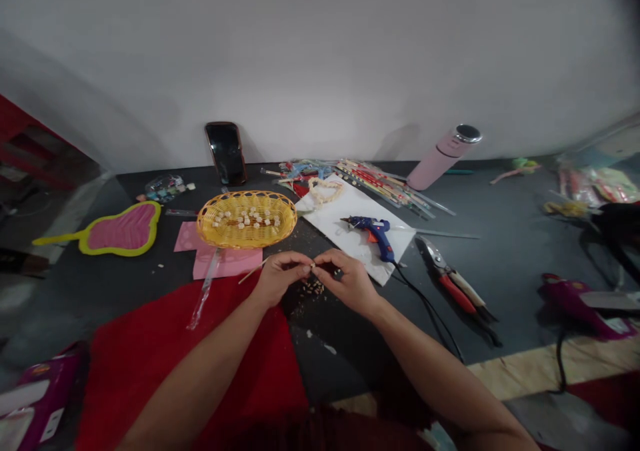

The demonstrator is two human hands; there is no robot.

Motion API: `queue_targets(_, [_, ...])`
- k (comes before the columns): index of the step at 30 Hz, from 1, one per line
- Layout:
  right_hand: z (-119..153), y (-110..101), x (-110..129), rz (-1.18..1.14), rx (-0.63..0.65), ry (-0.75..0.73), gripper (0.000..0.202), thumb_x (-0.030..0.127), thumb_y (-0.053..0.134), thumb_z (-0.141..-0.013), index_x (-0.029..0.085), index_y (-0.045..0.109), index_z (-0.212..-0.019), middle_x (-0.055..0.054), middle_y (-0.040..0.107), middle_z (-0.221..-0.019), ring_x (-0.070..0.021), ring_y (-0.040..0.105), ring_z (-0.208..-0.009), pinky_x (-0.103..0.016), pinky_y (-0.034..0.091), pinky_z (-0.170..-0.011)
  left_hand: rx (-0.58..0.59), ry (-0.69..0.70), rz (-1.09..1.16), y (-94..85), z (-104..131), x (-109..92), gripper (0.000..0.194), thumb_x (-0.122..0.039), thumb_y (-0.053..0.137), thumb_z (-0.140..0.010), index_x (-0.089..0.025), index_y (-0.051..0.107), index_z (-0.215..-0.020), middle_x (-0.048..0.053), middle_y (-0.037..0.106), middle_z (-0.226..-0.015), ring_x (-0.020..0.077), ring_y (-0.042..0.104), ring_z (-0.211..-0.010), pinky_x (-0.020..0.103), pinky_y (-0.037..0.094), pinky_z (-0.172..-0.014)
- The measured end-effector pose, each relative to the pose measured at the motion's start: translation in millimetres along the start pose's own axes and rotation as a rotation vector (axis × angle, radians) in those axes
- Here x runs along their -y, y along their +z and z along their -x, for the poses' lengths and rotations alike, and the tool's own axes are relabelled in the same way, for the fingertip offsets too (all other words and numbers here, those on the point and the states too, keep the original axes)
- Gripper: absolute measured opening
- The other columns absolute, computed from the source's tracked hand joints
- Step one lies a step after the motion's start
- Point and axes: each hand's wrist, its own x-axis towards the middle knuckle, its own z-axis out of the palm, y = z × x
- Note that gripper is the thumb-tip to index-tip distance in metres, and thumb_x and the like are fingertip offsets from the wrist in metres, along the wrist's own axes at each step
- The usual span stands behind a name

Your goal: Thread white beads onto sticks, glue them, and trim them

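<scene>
- Left hand (284,276): fingertips pinched narrow on a small pale piece (313,266); a thin pale stick (253,272) projects from beside this hand, its hold on the stick unclear.
- Right hand (347,281): thumb and finger closed on the same piece from the other side, the fingertips of both hands nearly meeting.
- Position of the piece: between the hands, above the dark grey table (510,238).
- Nearest, under the left forearm: large red cloth (150,344).
- Near edge, far left: purple and white object (43,394), partly cut off by the view; a similar purple object (583,304) at far right.
- Beneath the fingers: scatter of small pale and brown bits (314,287).
- Right of the right hand: cutting tool with red and cream handles (456,291), metal end pointing away.
- Between that tool and the hands: blue glue gun with orange trigger (374,230), lying on a white sheet (345,228), black cord (431,304) trailing nearer.
- Beyond the left hand: yellow woven oval basket (247,219) holding small cream pieces (256,219); it overlaps pink paper (227,262).
- Left of basket: pink panel with yellow rim and handle (120,230).
- Farther: cream ring (325,191) at the sheet's far end; bundle of thin coloured sticks (383,186) beside it.
- Farthest, by the pale wall (320,58): black phone (227,153) propped up; pink bottle with silver lid (443,158).
</scene>
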Motion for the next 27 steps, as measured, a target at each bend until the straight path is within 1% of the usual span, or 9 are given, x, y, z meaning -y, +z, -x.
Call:
queue_targets(5, [0.7, 1.1, -3.2, 0.075, -0.039, -0.117, 0.012, 0.021, 0.054, -0.084, 0.021, 0.061, -0.094, -0.005, 0.063, -0.085, -0.0138, 0.059, -0.073, -0.026, 0.05, -0.064, -0.005, -0.017, 0.057, -0.3, -0.5, 1.4, 0.022, -0.026, 0.076, -0.063, -0.018, 0.07, -0.083, 0.0, 0.065, -0.067, 0.0097, 0.055, -0.056, 0.023, 0.045, -0.056])
queue_targets(10, [0.5, 1.1, -5.0, 0.179, -0.047, -0.226, 0.014, 0.016, 0.054, -0.084, 0.022, 0.061, -0.094, -0.005, 0.065, -0.087, -0.0153, 0.061, -0.082, -0.029, 0.052, -0.074, 0.008, -0.087, 0.062, -0.4, -0.8, 2.2, 0.019, -0.029, 0.075, -0.065, -0.016, 0.071, -0.078, 0.001, 0.065, -0.062, 0.0095, 0.056, -0.054, 0.022, 0.045, -0.055])
queue_targets(15, [0.7, 0.2, -5.8, 0.227, -0.056, -0.263, 0.014, 0.016, 0.054, -0.084, 0.022, 0.061, -0.094, -0.006, 0.066, -0.088, -0.0158, 0.062, -0.083, -0.03, 0.052, -0.076, 0.03, -0.109, 0.044, -0.4, 0.4, 0.8, 0.017, -0.028, 0.076, -0.065, -0.015, 0.071, -0.075, 0.0, 0.065, -0.06, 0.0088, 0.056, -0.054, 0.022, 0.045, -0.056])
queue_targets(19, [0.5, -0.8, -4.8, 0.256, -0.062, -0.283, 0.012, 0.016, 0.055, -0.084, 0.021, 0.062, -0.093, -0.006, 0.066, -0.086, -0.016, 0.062, -0.083, -0.029, 0.052, -0.075, 0.032, -0.094, 0.051, -0.3, 0.6, 0.7, 0.017, -0.029, 0.075, -0.065, -0.016, 0.071, -0.076, 0.001, 0.065, -0.061, 0.0096, 0.056, -0.055, 0.022, 0.045, -0.057])
queue_targets(23, [0.4, -1.3, -4.1, 0.297, -0.048, -0.3, 0.012, 0.017, 0.054, -0.085, 0.021, 0.062, -0.092, -0.006, 0.066, -0.087, -0.0162, 0.062, -0.083, -0.03, 0.053, -0.075, 0.04, -0.065, 0.069, -0.5, 0.3, 1.9, 0.017, -0.026, 0.075, -0.065, -0.016, 0.071, -0.078, 0.0, 0.065, -0.063, 0.0092, 0.056, -0.055, 0.022, 0.045, -0.056])
queue_targets(27, [0.2, -0.7, -4.7, 0.32, -0.07, -0.332, 0.01, 0.017, 0.055, -0.084, 0.019, 0.062, -0.091, -0.006, 0.067, -0.086, -0.0156, 0.062, -0.081, -0.029, 0.053, -0.073, 0.041, -0.064, 0.028, -0.8, 0.6, 2.3, 0.016, -0.027, 0.074, -0.067, -0.015, 0.071, -0.077, -0.001, 0.064, -0.06, 0.0088, 0.055, -0.054, 0.021, 0.044, -0.056])
